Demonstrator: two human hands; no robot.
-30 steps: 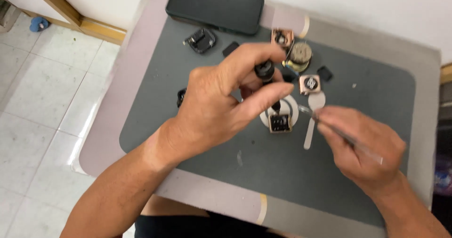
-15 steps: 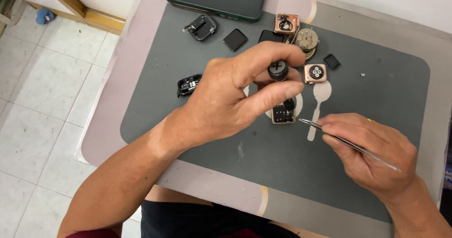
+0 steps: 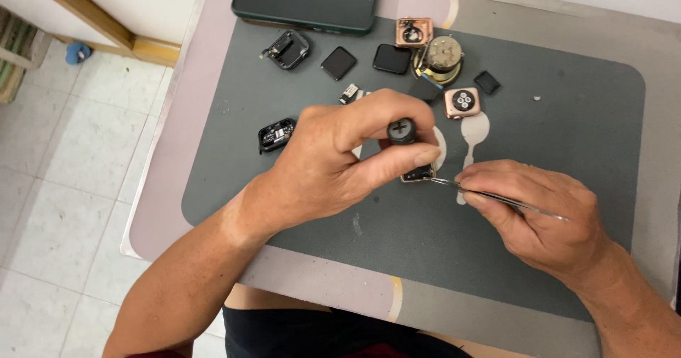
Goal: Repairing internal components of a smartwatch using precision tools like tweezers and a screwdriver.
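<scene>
Pinching a small black cylinder with a cross-slotted cap (image 3: 401, 130) between thumb and fingers, the left hand (image 3: 333, 163) is closed around it and hangs over the middle of the grey mat (image 3: 567, 117), with the cylinder standing roughly upright and its cap facing the camera. Directly beneath that hand's fingertips sits a small gold-edged watch case (image 3: 417, 176), half hidden by the thumb; whether the fingers press on it cannot be told. The right hand (image 3: 539, 220) is closed on thin metal tweezers (image 3: 489, 195), gripping them near the back. Their long axis runs from the lower right up toward the left, and the tips end just at the right edge of the watch case, touching it or nearly so. So the case lies to the left of the right hand, straight along the line of the tweezers, and just below the left hand, which is the nearer of the two. Beside the tips, a pale spoon-shaped mark (image 3: 472, 135) shows on the mat. Farther back lie a rose-gold watch back (image 3: 462, 103), a round brass part (image 3: 442, 54), a copper-coloured square case (image 3: 413, 32), two dark square screens (image 3: 365, 60), a black open case (image 3: 286, 49) and another dark piece (image 3: 275, 134) to the left. A dark green box (image 3: 308, 0) rests at the far edge of the worktop (image 3: 340, 287).
</scene>
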